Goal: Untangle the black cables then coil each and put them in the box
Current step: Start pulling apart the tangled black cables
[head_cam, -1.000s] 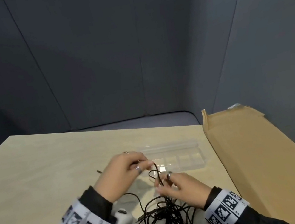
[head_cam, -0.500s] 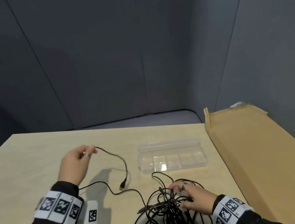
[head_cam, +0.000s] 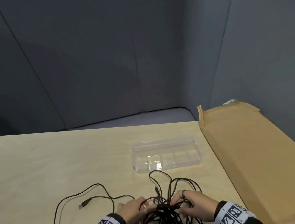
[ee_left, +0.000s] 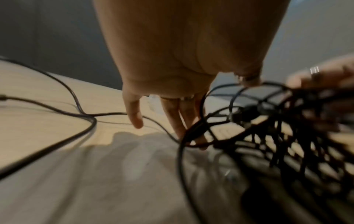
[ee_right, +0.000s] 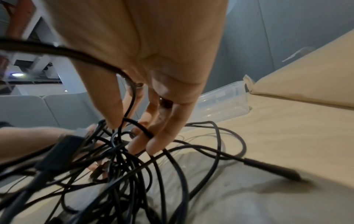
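Black cables (head_cam: pixel 167 217) tangled, clear box (head_cam: pixel 167 154) long axis left-right

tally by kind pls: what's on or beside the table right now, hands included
Hands: 2, left hand and right hand, both in the cables
Cable tangle: 1, black cable tangle; strand count cannot be told
Clear plastic boxes: 1, compartment box, no cables in it
Cardboard sheets: 1, flattened cardboard at the table's right
Total: 5

Head view high, facing down, wrist views close — perhaps blurred — sharing cables (head_cam: pixel 166 213)
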{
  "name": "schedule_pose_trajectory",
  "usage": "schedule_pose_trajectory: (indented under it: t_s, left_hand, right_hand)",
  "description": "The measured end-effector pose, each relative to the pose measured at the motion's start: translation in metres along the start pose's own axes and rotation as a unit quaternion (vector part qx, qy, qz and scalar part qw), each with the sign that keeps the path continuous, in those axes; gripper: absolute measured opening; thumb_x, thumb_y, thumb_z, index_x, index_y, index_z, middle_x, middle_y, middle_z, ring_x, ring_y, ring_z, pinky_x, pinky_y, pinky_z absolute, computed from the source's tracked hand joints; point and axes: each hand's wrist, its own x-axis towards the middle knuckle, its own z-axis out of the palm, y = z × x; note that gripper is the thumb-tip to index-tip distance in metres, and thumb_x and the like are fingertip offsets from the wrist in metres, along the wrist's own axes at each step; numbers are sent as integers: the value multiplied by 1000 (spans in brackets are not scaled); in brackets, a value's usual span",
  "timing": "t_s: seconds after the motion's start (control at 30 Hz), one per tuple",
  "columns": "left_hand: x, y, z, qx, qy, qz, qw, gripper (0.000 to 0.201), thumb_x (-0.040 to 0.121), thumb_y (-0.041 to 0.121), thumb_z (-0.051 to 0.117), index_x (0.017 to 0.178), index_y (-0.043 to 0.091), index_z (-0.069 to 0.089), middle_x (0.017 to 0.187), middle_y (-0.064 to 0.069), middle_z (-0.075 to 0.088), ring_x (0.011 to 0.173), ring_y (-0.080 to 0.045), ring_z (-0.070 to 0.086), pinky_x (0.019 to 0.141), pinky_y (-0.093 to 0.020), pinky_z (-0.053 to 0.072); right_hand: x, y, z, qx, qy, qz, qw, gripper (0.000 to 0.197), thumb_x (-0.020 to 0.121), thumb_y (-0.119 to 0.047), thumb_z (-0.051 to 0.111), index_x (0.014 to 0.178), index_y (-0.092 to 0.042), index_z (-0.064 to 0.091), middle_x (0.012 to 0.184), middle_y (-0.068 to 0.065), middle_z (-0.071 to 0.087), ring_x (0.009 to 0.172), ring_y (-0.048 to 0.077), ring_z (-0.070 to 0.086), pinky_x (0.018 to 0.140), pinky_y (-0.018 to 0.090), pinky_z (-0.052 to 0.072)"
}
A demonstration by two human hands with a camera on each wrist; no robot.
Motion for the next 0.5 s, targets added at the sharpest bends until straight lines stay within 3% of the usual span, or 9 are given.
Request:
schedule_pose_trajectory:
  t_s: [0.07, 0.13, 0.23, 0.3, 0.4, 0.5]
  left_hand:
    - [6, -5, 7, 74, -17, -1, 997, 102, 29, 103, 16, 102, 37, 45, 99, 6, 45, 111, -19, 45, 96, -39, 26]
    - [9, -9, 11, 90, -16, 18, 996, 94, 34, 99, 36, 102, 36, 50, 97, 7, 46, 102, -16, 46, 93, -35, 29]
    - [8, -9, 7, -57, -6, 57, 997, 35, 63, 63, 68, 71, 33, 54, 74, 13, 54, 70, -4, 48, 68, -23, 37]
    - [4, -7, 4, -206, 12, 92, 974, 25, 69, 45, 73, 56, 32, 56, 56, 14, 51, 56, 3, 43, 59, -20, 34]
    - [4, -10, -5, -345, 50, 102, 932, 41, 54, 65, 75, 51, 27, 58, 50, 13, 45, 52, 0, 38, 54, -18, 29]
    - [3, -9, -12, -409, 63, 117, 903, 52, 46, 75, 71, 56, 24, 65, 52, 12, 50, 51, 0, 37, 50, -14, 29]
  right_hand:
    - [-2, 4, 0, 43, 1, 11, 999, 17, 89, -9, 55, 98, -23, 60, 101, 5, 66, 63, -1, 57, 65, 15, 46]
    - [-4, 2, -1, 79, -5, 21, 997, 18, 89, -6, 55, 96, -22, 60, 96, 4, 63, 64, 3, 60, 61, 18, 49]
    - [-6, -3, -2, 141, 1, 20, 990, 17, 90, 0, 52, 97, -14, 60, 86, 3, 61, 61, 7, 60, 56, 20, 51]
    - [-6, -6, -5, 161, 16, 12, 987, 19, 89, 3, 51, 94, -14, 60, 81, -3, 61, 59, 3, 58, 56, 19, 50]
    - [-7, -10, -14, 195, 31, -3, 980, 15, 83, -7, 60, 89, -20, 67, 76, -11, 65, 64, 1, 59, 63, 18, 46]
    - [-8, -13, -21, 228, 1, 4, 974, 20, 76, -32, 60, 86, -19, 72, 87, 0, 69, 75, 7, 61, 70, 21, 46]
